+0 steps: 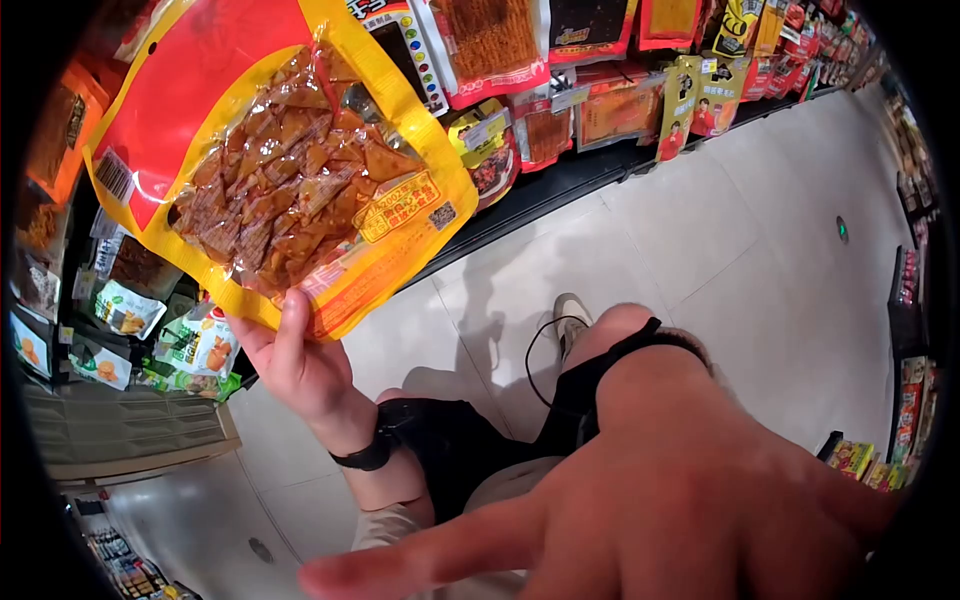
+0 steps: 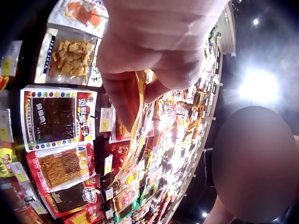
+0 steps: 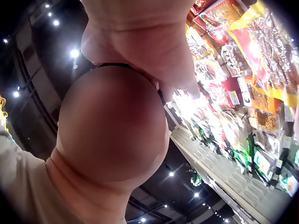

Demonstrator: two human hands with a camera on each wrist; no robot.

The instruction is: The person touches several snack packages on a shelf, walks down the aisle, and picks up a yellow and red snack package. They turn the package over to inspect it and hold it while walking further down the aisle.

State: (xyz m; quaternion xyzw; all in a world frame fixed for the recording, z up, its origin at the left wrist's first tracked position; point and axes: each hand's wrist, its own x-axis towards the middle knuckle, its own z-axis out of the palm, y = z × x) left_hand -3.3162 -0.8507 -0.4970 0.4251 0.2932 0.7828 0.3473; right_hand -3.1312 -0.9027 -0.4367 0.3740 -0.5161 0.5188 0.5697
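My left hand pinches the lower edge of a large yellow and red snack bag, thumb on the front face. Glossy reddish-brown pieces show through the bag's clear window. From the left wrist the same bag appears edge-on between fingers and thumb. Close to the head camera, my right hand is raised with its back showing and a finger stretched out to the left. Nothing shows in it. In the right wrist view this hand is up in front of the head, its fingertips partly hidden.
Racks of packaged snacks run behind the bag, with price tags along the shelf edge. Green and white packs hang at the left. Below lies a tiled floor, with a shoe on it. More shelves line the right side.
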